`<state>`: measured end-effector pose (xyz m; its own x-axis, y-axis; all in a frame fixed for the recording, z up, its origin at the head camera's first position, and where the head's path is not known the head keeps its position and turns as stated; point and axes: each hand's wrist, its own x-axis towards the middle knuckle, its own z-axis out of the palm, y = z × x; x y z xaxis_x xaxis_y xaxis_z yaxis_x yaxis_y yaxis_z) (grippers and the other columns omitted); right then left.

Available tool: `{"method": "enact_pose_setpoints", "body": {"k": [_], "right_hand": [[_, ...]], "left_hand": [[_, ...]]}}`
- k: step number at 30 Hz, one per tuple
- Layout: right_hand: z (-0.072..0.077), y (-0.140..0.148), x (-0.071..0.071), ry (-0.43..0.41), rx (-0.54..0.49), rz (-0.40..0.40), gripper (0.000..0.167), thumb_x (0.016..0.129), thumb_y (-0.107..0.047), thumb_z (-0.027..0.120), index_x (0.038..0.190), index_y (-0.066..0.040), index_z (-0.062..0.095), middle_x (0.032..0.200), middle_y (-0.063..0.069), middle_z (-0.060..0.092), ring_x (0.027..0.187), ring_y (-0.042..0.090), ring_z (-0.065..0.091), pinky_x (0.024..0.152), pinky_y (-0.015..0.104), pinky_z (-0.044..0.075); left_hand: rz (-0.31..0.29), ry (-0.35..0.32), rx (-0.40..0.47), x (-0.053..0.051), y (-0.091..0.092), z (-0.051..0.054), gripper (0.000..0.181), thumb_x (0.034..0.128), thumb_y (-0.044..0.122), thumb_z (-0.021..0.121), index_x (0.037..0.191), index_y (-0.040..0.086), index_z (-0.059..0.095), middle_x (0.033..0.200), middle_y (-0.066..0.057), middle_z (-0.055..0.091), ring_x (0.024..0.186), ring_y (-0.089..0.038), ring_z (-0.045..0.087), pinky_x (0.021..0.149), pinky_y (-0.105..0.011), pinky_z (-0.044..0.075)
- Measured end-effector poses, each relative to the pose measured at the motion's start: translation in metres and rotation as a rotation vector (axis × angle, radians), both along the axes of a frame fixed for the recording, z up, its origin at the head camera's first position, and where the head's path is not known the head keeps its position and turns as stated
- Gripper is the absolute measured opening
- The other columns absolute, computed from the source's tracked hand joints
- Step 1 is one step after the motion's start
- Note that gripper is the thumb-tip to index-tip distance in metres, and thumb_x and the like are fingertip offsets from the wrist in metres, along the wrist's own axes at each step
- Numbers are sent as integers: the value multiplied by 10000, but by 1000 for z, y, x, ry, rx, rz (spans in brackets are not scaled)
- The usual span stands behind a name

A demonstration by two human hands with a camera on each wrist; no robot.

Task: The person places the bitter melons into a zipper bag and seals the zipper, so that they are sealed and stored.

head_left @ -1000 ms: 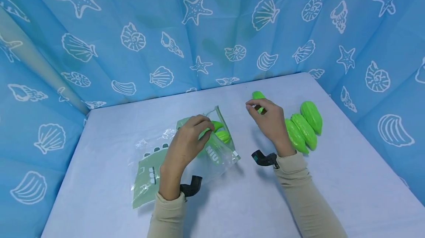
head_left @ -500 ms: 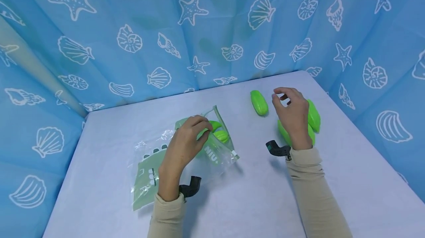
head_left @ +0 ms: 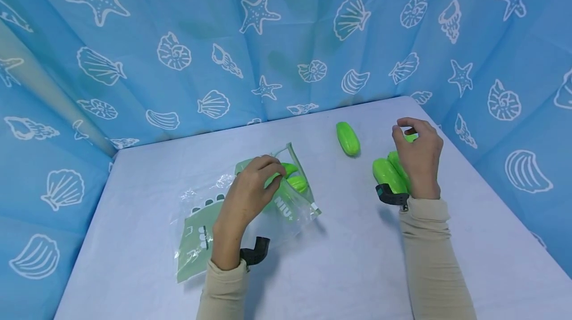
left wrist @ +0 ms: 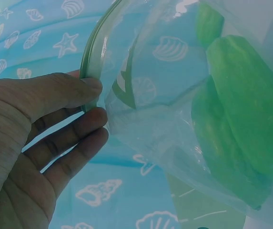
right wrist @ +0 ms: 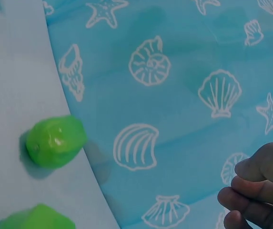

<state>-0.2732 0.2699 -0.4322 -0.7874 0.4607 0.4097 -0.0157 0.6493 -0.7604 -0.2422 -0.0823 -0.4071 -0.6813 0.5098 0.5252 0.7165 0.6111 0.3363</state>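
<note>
Blue curtain (head_left: 178, 27) with white shell and starfish prints on back and sides; desk (head_left: 339, 260) under a pale cover fills the lower frame. Looks partway: at least two bagged pieces (head_left: 297, 183) sit inside the clear bag (head_left: 290, 206), centre of frame, mouth gaping to the right; four loose pieces lie outside it. Of those, one lone piece (head_left: 348, 139) is at upper right of centre, the other three (head_left: 388, 175) further right, partly behind the right hand (head_left: 422, 156). Exact count inside: cannot tell through the plastic.

Pieces are bright green, elongated, ribbed, glossy, fruit-like. Bag is see-through with green print, white "NIU+" lettering and a green rim.

Left hand (head_left: 250, 193) pinches the bag's rim between thumb and fingers. Right hand grasps nothing, fingers loosely bent, hanging over the right-hand group; right wrist view shows it apart from the pieces visible there.
</note>
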Motion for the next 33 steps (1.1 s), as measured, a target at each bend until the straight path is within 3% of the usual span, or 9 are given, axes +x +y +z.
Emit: {"method": "enact_pose_setpoints", "body": {"k": [7,13,19,33], "right_hand": [[-2,16,-3,-12,-16,-39,312,991,-243,615,1208,-34,699,1199,157,649,1100,325,528,941,475,345],[-3,28,-3,-123,-39,-86,416,998,-312,586,1302,-34,640,1305,159,591,1196,331,467,956,484,369],[-10,40,-2,-176,-49,-98,476,990,-310,587,1346,5,587,1333,211,562,1229,383,425,1063,546,245],[-28,55,0,-360,-35,-67,577,985,-339,614,1394,56,518,1368,264,533,1271,449,388,1026,621,230]], "left_hand": [[8,11,2,-1,-1,0,140,861,-37,752,957,64,745,1039,-33,653,964,-168,620,809,-273,555],[9,17,5,-3,-2,1,144,856,-37,757,959,63,747,1044,-31,656,974,-166,619,820,-268,553],[0,26,5,-4,-1,0,145,853,-23,767,958,74,745,1048,-27,659,984,-166,616,830,-263,550],[12,-16,-10,-2,2,-2,171,845,-31,773,955,97,747,1048,-10,667,974,-146,616,844,-241,546]]}}
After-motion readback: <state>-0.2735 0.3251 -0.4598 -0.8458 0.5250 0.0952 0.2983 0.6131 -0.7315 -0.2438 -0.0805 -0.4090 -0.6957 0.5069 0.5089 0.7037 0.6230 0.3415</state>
